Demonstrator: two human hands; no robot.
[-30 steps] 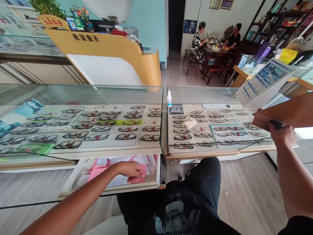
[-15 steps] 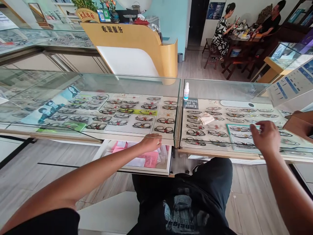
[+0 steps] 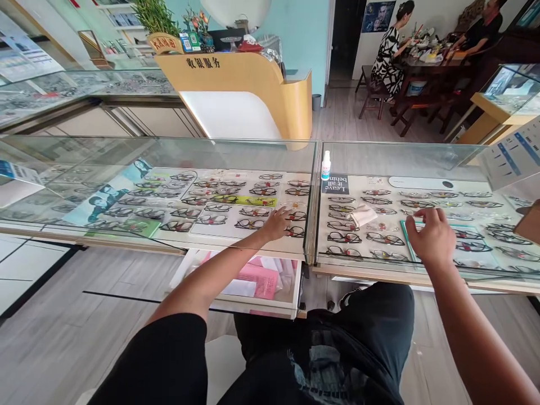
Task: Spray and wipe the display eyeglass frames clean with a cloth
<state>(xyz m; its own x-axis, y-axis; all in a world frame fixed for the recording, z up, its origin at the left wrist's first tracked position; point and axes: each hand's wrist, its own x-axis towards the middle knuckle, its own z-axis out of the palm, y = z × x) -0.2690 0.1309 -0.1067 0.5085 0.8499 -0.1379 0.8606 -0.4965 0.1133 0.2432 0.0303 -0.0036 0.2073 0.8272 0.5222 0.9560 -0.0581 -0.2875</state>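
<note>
My left hand (image 3: 277,224) reaches over the glass display counter (image 3: 202,147), fingers stretched out and holding nothing I can see. Below it lie rows of eyeglasses (image 3: 250,224) on white boards. My right hand (image 3: 433,237) hovers by a teal-edged tray (image 3: 478,256) of glasses, its fingers loosely bent and apart from the thumb, with no object visible in it. Between the hands, over the right case, are a crumpled pale cloth (image 3: 363,215) and a small white spray bottle (image 3: 325,166).
An open drawer (image 3: 291,306) with pink papers (image 3: 259,280) juts out under my left forearm. A brown box (image 3: 529,225) is at the right edge. Beyond the counter stand a wooden cashier desk (image 3: 236,70) and two people seated at a table.
My left hand has moved from above the drawer's back edge forward over the glass, its fingers now stretched. My right hand has shifted left. The view has tilted slightly.
</note>
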